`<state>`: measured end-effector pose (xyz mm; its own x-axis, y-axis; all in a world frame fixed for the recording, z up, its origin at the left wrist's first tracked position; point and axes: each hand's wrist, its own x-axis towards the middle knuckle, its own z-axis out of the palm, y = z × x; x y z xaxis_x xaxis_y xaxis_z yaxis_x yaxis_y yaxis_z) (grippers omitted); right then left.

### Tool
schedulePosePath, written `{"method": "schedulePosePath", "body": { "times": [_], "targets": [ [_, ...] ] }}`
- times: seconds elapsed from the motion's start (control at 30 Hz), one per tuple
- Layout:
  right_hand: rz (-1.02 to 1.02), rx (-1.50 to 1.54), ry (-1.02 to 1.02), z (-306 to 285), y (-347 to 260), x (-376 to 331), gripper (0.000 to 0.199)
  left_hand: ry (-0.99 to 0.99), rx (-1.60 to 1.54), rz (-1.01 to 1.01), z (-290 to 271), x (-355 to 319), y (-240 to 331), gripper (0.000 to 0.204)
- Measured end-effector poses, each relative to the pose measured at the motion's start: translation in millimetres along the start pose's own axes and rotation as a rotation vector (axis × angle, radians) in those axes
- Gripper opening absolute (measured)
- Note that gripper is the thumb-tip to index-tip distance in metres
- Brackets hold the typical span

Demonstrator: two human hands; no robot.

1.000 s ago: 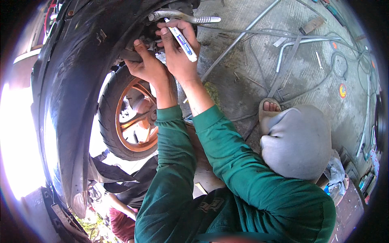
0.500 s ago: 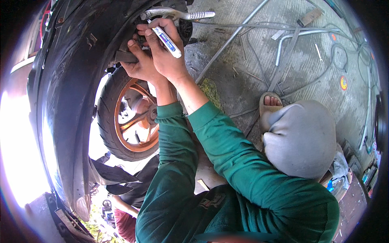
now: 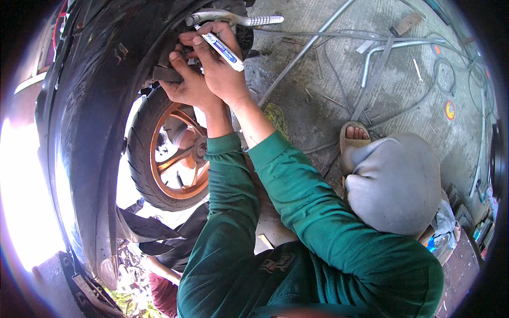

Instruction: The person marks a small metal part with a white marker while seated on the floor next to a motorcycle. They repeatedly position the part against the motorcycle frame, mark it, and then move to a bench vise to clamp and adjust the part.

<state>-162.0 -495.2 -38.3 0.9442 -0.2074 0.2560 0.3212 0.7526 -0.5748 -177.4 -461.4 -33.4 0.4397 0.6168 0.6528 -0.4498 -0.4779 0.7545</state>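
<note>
Beside the marker [image 3: 222, 51] juts a lever [image 3: 233, 18]; nearby, a wheel [image 3: 180, 157].

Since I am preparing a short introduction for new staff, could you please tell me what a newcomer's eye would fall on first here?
Probably the green sleeves, reaching from the lower edge to the middle, and the orange-rimmed wheel beside them on the left. Next would likely come the white marker held in the right hand at upper centre, and the large dark panel curving down the left side.
</note>
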Motion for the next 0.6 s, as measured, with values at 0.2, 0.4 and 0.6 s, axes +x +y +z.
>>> {"method": "schedulePosePath", "body": {
  "times": [0.2,0.4,0.6],
  "targets": [
    [-0.057,-0.086,-0.011,0,-1,1,0.014,0.014,-0.053,-0.045,1,1,-4,0.023],
    [-0.009,-0.107,-0.152,-8,-24,-6,0.033,0.067,-0.497,-0.399,-8,-4,-3,0.022],
    [-0.16,-0.266,-0.126,-17,-31,-5,0.039,-0.094,0.046,0.005,-13,-23,-2,0.021]
  ]
}}
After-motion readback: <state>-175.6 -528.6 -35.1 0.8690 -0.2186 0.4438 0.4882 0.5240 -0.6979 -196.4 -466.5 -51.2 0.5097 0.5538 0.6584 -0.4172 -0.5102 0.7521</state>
